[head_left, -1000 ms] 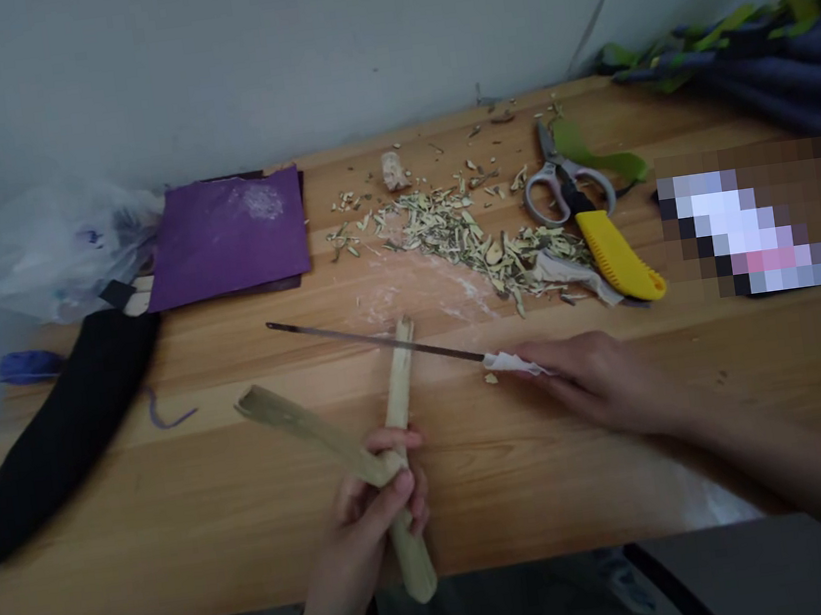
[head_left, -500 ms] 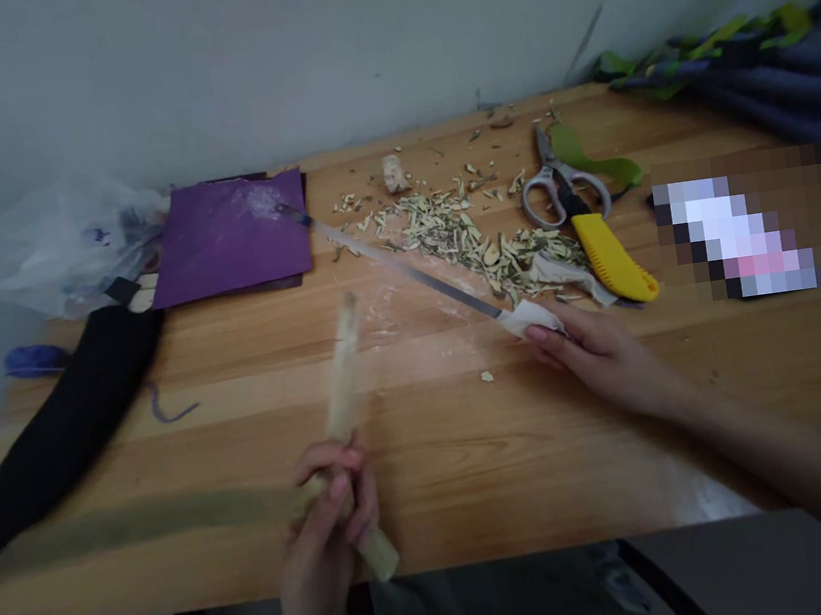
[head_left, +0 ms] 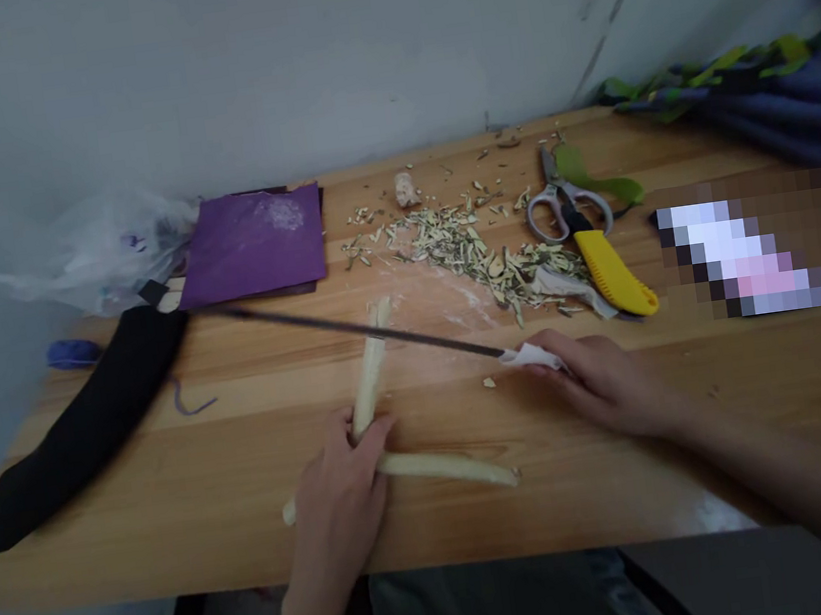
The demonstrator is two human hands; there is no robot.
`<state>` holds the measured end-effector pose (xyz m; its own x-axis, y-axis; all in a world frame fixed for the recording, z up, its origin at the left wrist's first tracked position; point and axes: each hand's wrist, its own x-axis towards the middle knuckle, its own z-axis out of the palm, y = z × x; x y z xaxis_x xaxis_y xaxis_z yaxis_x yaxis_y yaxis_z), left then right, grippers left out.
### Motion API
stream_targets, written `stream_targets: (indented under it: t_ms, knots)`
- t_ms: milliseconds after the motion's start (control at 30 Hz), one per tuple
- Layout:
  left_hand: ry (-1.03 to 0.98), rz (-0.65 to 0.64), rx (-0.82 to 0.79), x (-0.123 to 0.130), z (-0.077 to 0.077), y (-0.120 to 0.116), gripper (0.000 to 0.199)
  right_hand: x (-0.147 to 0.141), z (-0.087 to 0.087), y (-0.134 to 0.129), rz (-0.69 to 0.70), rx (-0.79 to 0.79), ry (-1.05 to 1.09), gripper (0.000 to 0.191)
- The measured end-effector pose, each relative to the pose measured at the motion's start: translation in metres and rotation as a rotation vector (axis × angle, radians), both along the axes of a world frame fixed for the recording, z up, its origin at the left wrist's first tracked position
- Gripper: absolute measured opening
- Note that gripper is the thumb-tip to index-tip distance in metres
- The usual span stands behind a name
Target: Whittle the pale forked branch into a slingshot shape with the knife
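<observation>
A pale, peeled wooden piece with several arms (head_left: 447, 467) lies low over the front of the table, with my left hand (head_left: 346, 477) wrapped round its middle. One arm points away to the back, another to the right. My right hand (head_left: 593, 374) grips the white-wrapped end of a long thin dark blade or file (head_left: 414, 337). Its length crosses over the upper tip of the wooden piece and reaches left toward the purple sheet (head_left: 251, 243). Whether it touches the wood I cannot tell.
Wood shavings (head_left: 471, 254) are heaped at the back centre beside scissors (head_left: 564, 201) and a yellow-handled tool (head_left: 613, 271). A black curved object (head_left: 86, 431), a plastic bag (head_left: 101, 252) and a blue item (head_left: 73, 354) are left. Dark bundled stems (head_left: 769, 104) lie back right.
My left hand has turned the wooden piece over and lowered it, so an arm now points right. The blade's far end has swung toward me, off the purple sheet's middle.
</observation>
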<state>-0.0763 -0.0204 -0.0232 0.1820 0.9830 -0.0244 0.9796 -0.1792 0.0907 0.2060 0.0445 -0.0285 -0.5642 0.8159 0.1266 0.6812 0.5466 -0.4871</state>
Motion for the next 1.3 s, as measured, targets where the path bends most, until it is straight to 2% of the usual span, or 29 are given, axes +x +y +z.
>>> stream_targets:
  t_ms: [167,267,400,633,733,867,1000,1167,1300]
  knots:
    - [0.011,-0.020,0.009,0.007,-0.002,0.000,0.024,-0.002,-0.004,0.000,0.020,0.084,-0.219,0.020]
    - [0.007,-0.033,-0.004,0.008,-0.004,0.003,0.025,-0.003,-0.003,0.002,0.011,0.137,-0.268,0.023]
    - [0.028,-0.037,-0.021,0.014,-0.006,0.007,0.026,-0.006,-0.004,0.001,0.069,0.160,-0.250,0.028]
    - [0.149,-0.044,0.017,0.030,-0.009,0.009,0.028,-0.016,-0.010,-0.001,0.040,0.098,-0.170,0.035]
    - [0.186,-0.050,0.040,0.030,-0.009,0.008,0.028,-0.008,-0.007,0.002,0.091,0.024,-0.133,0.039]
    - [0.216,0.014,-0.004,0.026,-0.006,0.010,0.027,0.011,0.000,0.008,0.212,-0.032,-0.161,0.038]
    - [0.231,-0.027,-0.026,0.029,-0.005,0.008,0.019,0.006,-0.003,0.009,0.174,-0.005,-0.182,0.036]
    - [0.197,-0.098,0.032,0.037,-0.005,0.003,0.017,-0.019,-0.008,0.009,0.089,0.027,-0.167,0.035]
    - [0.014,-0.105,-0.076,0.034,-0.001,0.004,0.016,-0.010,0.000,0.012,0.173,-0.071,-0.161,0.035]
